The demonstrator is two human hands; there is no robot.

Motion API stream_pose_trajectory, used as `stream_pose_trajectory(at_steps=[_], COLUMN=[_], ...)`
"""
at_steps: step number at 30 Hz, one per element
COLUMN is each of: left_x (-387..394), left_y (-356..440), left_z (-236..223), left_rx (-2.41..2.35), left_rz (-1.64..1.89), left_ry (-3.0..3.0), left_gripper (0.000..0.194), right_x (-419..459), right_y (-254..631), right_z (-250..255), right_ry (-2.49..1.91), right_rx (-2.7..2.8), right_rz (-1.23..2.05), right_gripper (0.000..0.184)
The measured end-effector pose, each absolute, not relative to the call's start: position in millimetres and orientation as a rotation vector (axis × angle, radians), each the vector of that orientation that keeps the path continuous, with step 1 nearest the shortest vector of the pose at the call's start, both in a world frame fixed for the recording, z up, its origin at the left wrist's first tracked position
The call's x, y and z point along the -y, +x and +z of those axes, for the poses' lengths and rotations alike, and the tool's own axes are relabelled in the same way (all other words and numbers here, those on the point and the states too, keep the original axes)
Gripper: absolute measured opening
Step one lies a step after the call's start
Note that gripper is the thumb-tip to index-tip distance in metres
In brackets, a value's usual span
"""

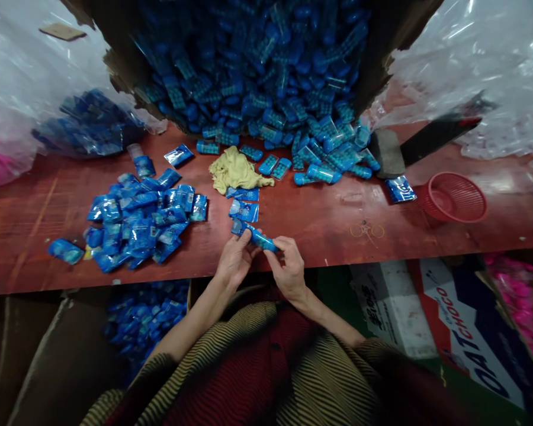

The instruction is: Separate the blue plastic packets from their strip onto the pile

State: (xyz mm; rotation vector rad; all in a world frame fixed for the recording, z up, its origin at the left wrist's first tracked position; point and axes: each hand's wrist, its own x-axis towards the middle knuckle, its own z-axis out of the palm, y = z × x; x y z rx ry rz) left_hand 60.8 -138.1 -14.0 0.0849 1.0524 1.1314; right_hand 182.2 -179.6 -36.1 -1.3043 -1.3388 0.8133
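With left hand [235,260] and right hand [288,266] both closed in a pinch, grips a small blue container [261,239] at the centre of the frame, over the near part of the red-brown table [311,219]. Holds it aslant, long axis running from upper left down to lower right, left thumb near mid-length, right fingertips on the lower blue end. Points its upper-left tip, free of the fingers, toward the flat printed sleeves [245,211], just beyond and nearer to the left hand than to the right. Seems partly covered in blue print toward that tip; cannot tell how far, for the fingers. Has the heap of blue packs [137,225] to the left of the frame, nearer the left hand, and loose containers [324,173] above and right, nearer the right.
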Motion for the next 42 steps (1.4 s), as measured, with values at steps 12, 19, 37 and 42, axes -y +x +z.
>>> stream_pose_trajectory(at_steps=[12,19,37,42], left_x=[135.7,142.8,136.8,139.9], left_y=[56.6,61.2,38.4,38.1], left_z=[-9.8,-12.9,-22.2,-19.7], left_rx=[-0.977,-0.923,-0.653,-0.626], left_rz=[1.119,1.036,0.786,0.750], left_ry=[0.118,0.256,0.313,0.327], left_gripper=[0.008,0.024,0.030,0.034], right_x=[167.9,167.8,158.6,158.0], right_y=[171.8,166.4,191.0,198.0], right_z=[-32.4,-31.1,-31.7,-27.8], right_ry=[-1.121,-1.136,-0.920,-0.911], right_rx=[0.447,0.500,0.888,1.024], right_rz=[1.545,1.477,1.783,1.801], right_gripper=[0.037,0.036,0.086,0.080])
